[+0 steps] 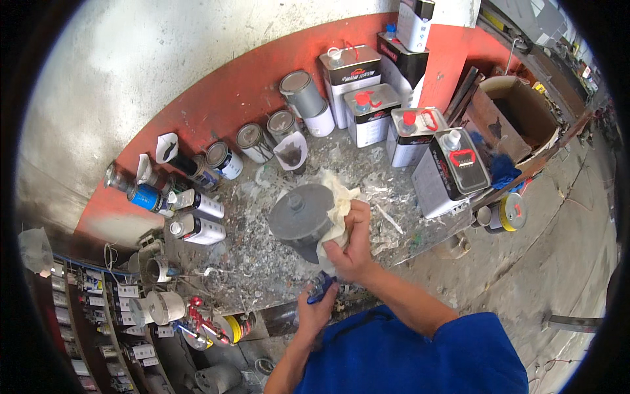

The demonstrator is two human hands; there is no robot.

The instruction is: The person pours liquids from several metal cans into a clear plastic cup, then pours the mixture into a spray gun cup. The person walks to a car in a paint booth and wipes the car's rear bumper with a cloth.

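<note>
**Cloth against a grey round lid on a paint-spattered surface**

The person's right hand point(352, 240) has its grip closed around a crumpled, soft cream-white cloth point(338, 200), pressing it against the side of a dull grey, round metal lid with a small centre knob point(300, 215). The lid sits near the middle of the rough, flake-littered grey surface point(256, 262), just in front of the person. The left hand point(315, 308) is lower, at the near edge of the surface, its grip wrapped narrowly around a small blue object point(321, 289); its exact kind cannot be told.

Behind the lid, along the red-painted wall band point(216, 105), stand five rectangular tin canisters with red caps point(371, 111), smooth and boxy, with a sixth stacked above them. To their left are four round grey-lidded paint cans point(302, 92), cylindrical and shiny. Three folded white paper cones point(292, 150) stand among them, stained dark inside. Further left lie several small spray-like bottles point(200, 230), white and blue. A brown cardboard box point(512, 108) sits open at the right end.
</note>
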